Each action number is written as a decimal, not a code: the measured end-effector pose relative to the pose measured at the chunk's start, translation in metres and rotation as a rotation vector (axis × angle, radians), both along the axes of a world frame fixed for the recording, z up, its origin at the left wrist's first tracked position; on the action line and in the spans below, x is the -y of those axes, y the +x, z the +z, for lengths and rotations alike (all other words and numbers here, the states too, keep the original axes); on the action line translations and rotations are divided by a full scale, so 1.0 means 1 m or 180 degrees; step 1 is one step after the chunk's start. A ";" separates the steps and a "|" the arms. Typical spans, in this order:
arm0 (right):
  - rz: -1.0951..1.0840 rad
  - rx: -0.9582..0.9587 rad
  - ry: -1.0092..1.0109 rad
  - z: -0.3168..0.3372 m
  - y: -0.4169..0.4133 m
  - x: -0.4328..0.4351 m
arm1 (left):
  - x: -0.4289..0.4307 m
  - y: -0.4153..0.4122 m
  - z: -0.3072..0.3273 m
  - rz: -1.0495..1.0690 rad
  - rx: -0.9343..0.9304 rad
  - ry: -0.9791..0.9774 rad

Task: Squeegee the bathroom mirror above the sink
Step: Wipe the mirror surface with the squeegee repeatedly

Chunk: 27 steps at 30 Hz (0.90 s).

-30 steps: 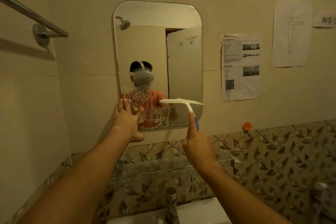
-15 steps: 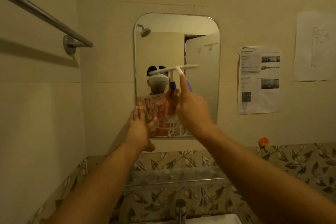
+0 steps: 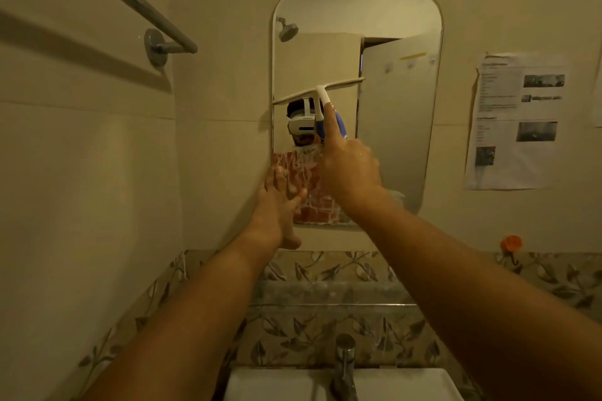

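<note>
A rounded mirror [image 3: 397, 127] hangs on the beige wall above the sink [image 3: 280, 384]. My right hand [image 3: 350, 172] grips the handle of a white squeegee [image 3: 317, 90], index finger stretched along it. Its blade lies tilted across the left half of the glass, about mid-height, left end at the mirror's edge. White foam streaks cover the lower left of the mirror. My left hand [image 3: 277, 208] rests flat with spread fingers on the mirror's lower left corner.
A metal towel bar [image 3: 130, 0] juts from the wall at upper left. Paper sheets [image 3: 518, 120] are stuck to the wall right of the mirror. A chrome tap [image 3: 345, 365] rises at the sink, with a glass shelf [image 3: 325, 303] above it.
My right hand has carried the squeegee from the mirror's lower right up and across to its left half. The left hand has stayed on the lower left corner.
</note>
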State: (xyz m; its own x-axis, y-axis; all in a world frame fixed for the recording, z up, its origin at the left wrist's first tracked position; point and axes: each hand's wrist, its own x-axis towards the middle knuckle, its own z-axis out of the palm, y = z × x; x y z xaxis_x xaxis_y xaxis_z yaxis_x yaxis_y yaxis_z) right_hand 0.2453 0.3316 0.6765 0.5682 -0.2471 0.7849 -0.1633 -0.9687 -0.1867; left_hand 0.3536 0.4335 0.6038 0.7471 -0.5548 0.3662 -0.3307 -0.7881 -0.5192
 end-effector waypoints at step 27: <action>0.0398 -0.0141 0.0460 -0.094 -0.038 -0.004 | -0.008 -0.012 -0.062 -0.0498 -0.0303 -0.1226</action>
